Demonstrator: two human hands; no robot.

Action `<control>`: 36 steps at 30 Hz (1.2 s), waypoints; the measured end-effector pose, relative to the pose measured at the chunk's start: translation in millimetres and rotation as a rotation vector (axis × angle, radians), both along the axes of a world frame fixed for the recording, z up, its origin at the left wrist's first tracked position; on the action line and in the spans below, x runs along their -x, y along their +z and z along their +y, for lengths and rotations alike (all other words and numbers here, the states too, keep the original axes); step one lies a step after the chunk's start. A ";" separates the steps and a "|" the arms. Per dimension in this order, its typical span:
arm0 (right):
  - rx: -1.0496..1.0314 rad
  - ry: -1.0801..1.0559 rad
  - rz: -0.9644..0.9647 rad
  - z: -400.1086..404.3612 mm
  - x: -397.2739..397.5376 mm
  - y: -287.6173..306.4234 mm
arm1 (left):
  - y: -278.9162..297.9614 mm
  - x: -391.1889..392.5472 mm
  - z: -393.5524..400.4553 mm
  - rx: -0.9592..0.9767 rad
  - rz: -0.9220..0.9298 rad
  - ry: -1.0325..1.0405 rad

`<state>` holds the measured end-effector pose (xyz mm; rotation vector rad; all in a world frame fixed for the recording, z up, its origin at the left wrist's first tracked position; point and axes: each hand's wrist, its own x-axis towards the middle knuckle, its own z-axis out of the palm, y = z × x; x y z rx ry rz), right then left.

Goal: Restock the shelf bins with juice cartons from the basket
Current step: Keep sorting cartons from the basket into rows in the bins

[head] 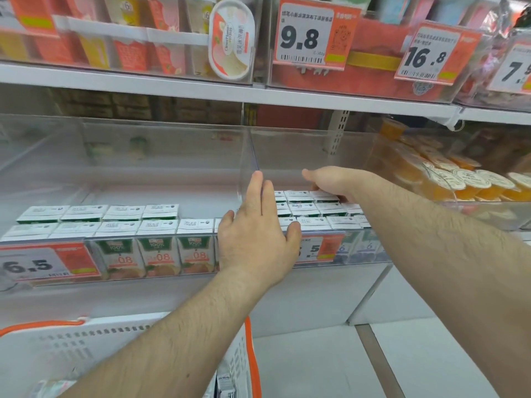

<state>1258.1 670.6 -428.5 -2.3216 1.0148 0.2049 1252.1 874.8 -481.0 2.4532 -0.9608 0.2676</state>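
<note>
Two rows of cartons fill left bin's near part, far part bare. L hand flat, fingers spread, holds nothing, on divider. R hand on right bin's far cartons; grip unclear. Basket near left, few cartons left.

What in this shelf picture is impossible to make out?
- Head view: whether the right hand grips a carton; its fingers are hidden behind the hand itself.
- Cartons under the left hand: covered.
- Basket contents: cut off by the bottom edge and an arm.
- Small print on the 6.5 price tag: blurred.
</note>
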 end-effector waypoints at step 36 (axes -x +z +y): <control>-0.076 0.846 0.727 295.0 64.9 -306.6 | -265.8 -24.4 258.1 -0.717 0.683 -0.223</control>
